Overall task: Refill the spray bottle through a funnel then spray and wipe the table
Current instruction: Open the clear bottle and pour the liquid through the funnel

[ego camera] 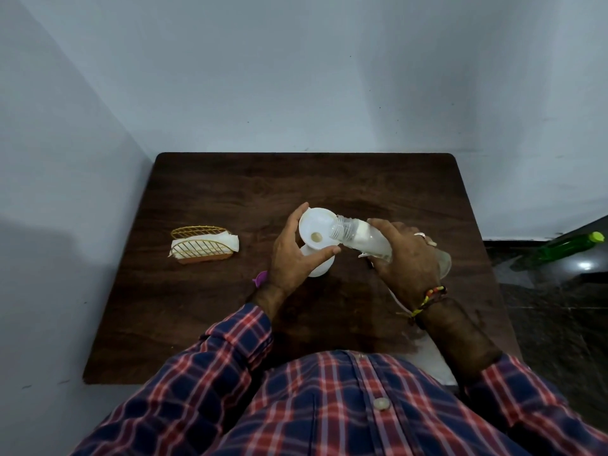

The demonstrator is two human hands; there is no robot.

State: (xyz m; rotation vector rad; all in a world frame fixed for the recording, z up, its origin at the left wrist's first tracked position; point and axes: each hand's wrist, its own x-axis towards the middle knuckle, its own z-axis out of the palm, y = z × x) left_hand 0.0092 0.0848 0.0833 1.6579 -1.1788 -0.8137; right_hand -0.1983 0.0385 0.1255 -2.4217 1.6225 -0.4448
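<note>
Nearest me, the checked shirt sleeve (230, 343) leads to my left hand (296, 255), fingers curled around the wide white plastic funnel (316, 227) seated on the white spray bottle (320, 266) mid-table. My right hand (404, 255) grips the clear plastic refill bottle (358, 238) around its body, long axis tilted, mouth pointing left into the funnel. I judge it light, slick and squeezable.

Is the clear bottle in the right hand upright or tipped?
Tipped. The right hand holds the clear bottle nearly on its side, its open mouth over the white funnel.

Left hand (296, 255) steadies white funnel (316, 230); right hand (403, 255) tips clear bottle (358, 240) over it.
</note>
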